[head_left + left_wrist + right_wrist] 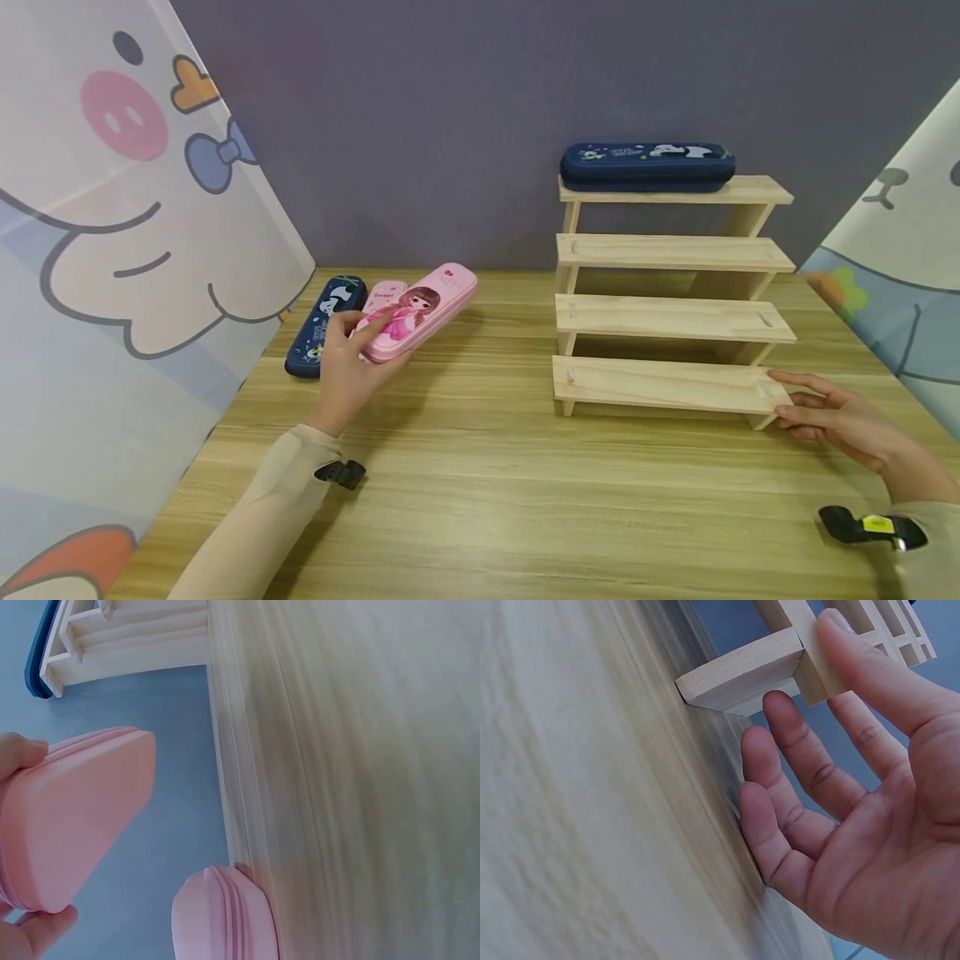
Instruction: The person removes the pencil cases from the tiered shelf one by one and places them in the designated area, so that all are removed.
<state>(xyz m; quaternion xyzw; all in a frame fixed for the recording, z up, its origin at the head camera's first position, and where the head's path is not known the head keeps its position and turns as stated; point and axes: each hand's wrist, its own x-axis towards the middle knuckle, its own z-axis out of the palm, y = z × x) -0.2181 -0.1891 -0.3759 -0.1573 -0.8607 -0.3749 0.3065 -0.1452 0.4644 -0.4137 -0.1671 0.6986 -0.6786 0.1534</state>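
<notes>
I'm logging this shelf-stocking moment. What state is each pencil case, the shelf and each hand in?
Pink girl-print pencil case: closed, lifted, held by left hand.
Second pink pencil case: lying on table.
Navy panda pencil case: lying on table.
Navy pencil case: closed, on top step.
Stepped wooden shelf: upright, three lower steps bare.
Right hand: fingers straight, touching bottom step's end.

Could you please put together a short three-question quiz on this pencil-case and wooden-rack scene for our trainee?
1. True or false: the left hand holds a pink pencil case lifted off the table.
2. How many steps does the wooden rack have, and which one bears the blue pencil case?
3. Multiple choice: the right hand is A) gripping a blue case, B) open, with fingers at the right end of the lowest step, C) flat on the top step.

Key: 1 true. 2 four steps; the top one. 3 B.
</notes>
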